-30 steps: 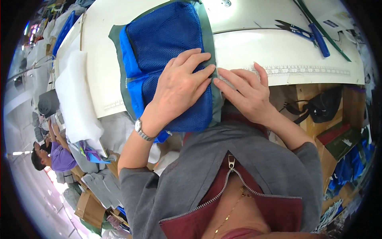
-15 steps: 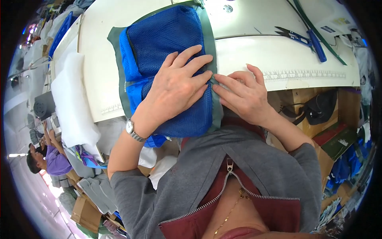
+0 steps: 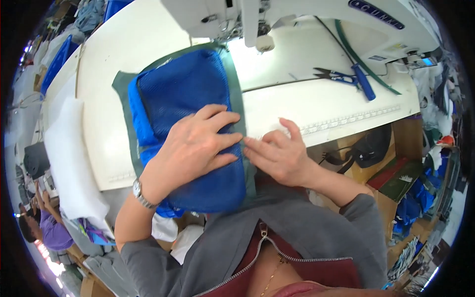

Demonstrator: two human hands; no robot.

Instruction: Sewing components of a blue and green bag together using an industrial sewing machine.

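A blue mesh pocket piece (image 3: 183,94) with a dark green fabric border (image 3: 236,89) lies on the white table, its far corner reaching beneath the sewing machine head (image 3: 252,22). My left hand (image 3: 195,143) rests on the mesh with fingers spread, fingertips close to the right-hand border. At that same border, my right hand (image 3: 279,156) has its index and middle fingertips on the green edge, closed on it, while the little finger sticks up. The right thumb is hidden. The near end of the piece hangs toward my lap.
Blue-handled thread snips (image 3: 339,76) and a blue-handled tool (image 3: 364,84) lie right of the work, beside a green strip (image 3: 366,59). A ruler strip (image 3: 351,119) runs along the table edge. White padding (image 3: 74,158) stands left. A person in purple (image 3: 54,230) is far left.
The view has shifted, so table and work sit lower and further left, and the sewing machine head now shows. Both hands keep nearly the same places on the mesh piece.
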